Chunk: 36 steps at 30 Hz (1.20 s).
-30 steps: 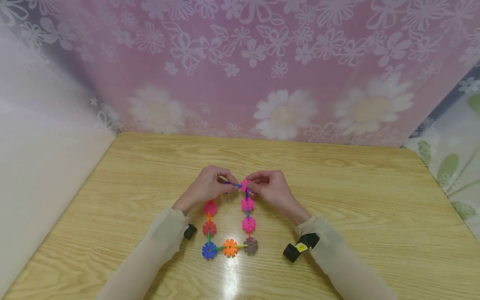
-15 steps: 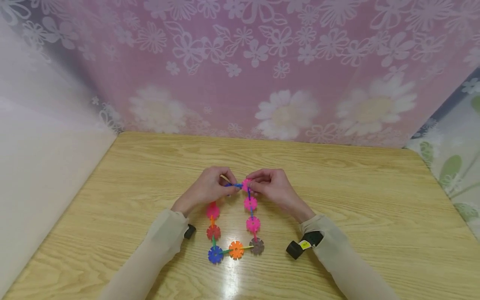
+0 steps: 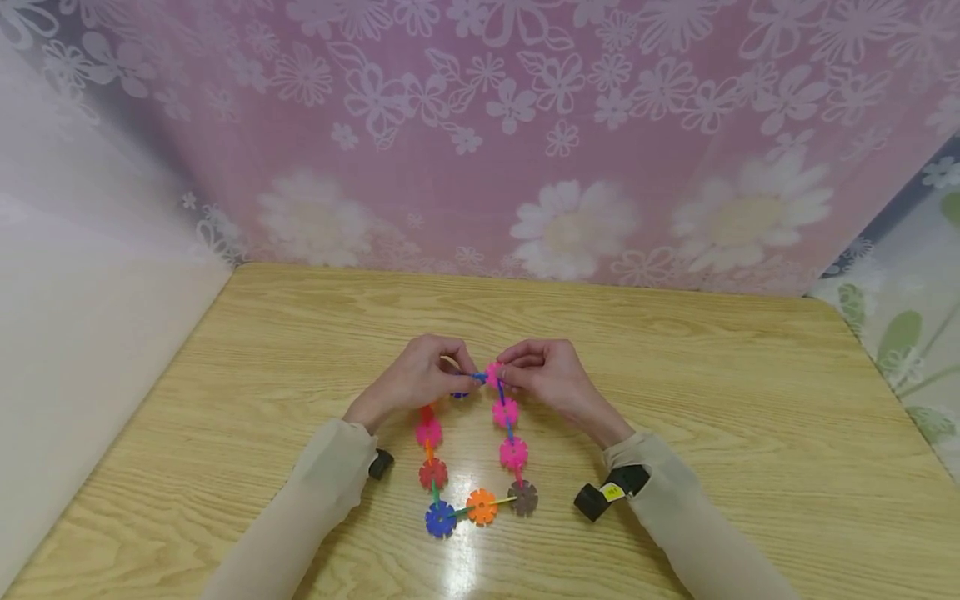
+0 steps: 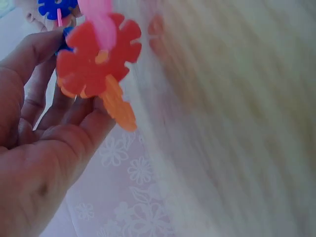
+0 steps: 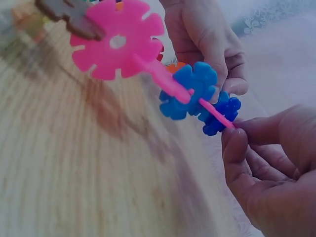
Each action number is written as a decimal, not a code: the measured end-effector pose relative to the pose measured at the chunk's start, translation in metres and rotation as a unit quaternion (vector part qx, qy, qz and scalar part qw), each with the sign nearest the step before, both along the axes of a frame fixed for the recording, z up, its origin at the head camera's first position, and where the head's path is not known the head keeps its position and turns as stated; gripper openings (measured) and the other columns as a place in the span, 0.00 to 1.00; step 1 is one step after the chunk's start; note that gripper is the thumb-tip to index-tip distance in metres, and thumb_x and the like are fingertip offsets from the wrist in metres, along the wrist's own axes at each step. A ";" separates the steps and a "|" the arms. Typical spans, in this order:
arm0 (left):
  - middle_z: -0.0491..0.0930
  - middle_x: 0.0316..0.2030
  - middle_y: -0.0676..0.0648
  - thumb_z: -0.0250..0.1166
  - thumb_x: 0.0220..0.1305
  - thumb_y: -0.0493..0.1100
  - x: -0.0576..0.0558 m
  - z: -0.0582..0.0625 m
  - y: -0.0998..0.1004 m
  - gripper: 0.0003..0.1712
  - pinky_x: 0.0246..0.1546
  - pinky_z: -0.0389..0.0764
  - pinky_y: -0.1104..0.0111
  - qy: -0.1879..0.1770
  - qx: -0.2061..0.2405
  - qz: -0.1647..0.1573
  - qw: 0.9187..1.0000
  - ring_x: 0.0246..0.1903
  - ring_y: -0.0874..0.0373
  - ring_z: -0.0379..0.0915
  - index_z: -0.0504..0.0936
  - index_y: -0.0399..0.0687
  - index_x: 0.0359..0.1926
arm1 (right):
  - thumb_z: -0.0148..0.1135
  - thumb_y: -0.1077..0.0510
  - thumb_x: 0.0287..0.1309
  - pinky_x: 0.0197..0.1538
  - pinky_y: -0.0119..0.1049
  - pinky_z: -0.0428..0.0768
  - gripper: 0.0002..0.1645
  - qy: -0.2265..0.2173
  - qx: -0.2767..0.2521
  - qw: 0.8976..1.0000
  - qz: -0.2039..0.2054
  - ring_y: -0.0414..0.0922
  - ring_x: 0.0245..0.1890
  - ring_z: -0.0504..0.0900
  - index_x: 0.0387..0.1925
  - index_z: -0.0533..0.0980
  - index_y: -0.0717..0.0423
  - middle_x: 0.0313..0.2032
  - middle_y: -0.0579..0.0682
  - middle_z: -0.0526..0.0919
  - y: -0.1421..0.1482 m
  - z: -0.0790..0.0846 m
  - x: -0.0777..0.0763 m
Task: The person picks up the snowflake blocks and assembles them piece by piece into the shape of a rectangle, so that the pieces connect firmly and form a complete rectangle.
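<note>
A closed-looking loop of notched plastic snowflake discs hangs between my hands, joined slot to slot. My left hand (image 3: 423, 375) pinches a blue disc (image 3: 480, 377) at the far side; in the left wrist view a red disc (image 4: 81, 61) hangs beside its fingers. With thumb and fingertips, my right hand (image 3: 551, 379) pinches a pink disc (image 3: 492, 374), seen edge-on in the right wrist view beside a dark blue disc (image 5: 219, 118). Nearer me are a dark blue disc (image 3: 440, 519), an orange disc (image 3: 482, 507) and a grey disc (image 3: 522, 498). Fingers hide part of the far side.
The loop is above a wood-grain table (image 3: 690, 400). A pink flowered curtain (image 3: 465, 167) stands behind the table's far edge, with a pale sheet (image 3: 90, 250) at the left. A black strap device (image 3: 611, 492) sits on the right wrist.
The near side of the loop has swung rightward and toward me. Both hands keep their pinch and have shifted only slightly right.
</note>
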<state>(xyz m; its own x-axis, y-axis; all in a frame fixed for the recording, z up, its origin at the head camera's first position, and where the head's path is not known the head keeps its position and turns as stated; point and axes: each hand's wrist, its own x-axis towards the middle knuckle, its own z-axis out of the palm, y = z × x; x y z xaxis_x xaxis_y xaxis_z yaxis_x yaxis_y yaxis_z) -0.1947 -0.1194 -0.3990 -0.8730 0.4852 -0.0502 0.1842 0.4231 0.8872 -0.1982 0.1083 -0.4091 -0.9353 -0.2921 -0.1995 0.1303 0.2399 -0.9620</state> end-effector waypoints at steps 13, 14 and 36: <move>0.89 0.38 0.48 0.71 0.63 0.35 0.003 0.003 0.010 0.09 0.29 0.77 0.70 0.011 -0.012 0.012 1.000 0.31 0.61 0.84 0.83 0.46 0.26 | 0.69 0.65 0.60 0.31 0.31 0.83 0.08 0.042 0.052 0.998 -0.008 0.41 0.28 0.85 0.41 0.85 0.65 0.32 0.56 0.90 -0.005 0.006 0.002; 0.89 0.38 0.48 0.71 0.63 0.35 0.003 0.004 0.011 0.08 0.29 0.77 0.70 0.011 -0.012 0.012 1.000 0.30 0.61 0.84 0.84 0.46 0.26 | 0.69 0.65 0.60 0.31 0.31 0.82 0.07 0.046 0.056 0.997 -0.010 0.40 0.28 0.85 0.41 0.85 0.64 0.32 0.56 0.90 -0.005 0.005 0.003; 0.88 0.40 0.47 0.73 0.62 0.36 0.004 0.005 0.013 0.05 0.32 0.81 0.72 0.038 -0.065 0.006 0.997 0.36 0.59 0.87 0.85 0.47 0.30 | 0.66 0.62 0.65 0.35 0.32 0.82 0.09 0.034 0.065 0.997 -0.003 0.40 0.29 0.85 0.44 0.85 0.62 0.36 0.56 0.90 -0.006 -0.003 0.008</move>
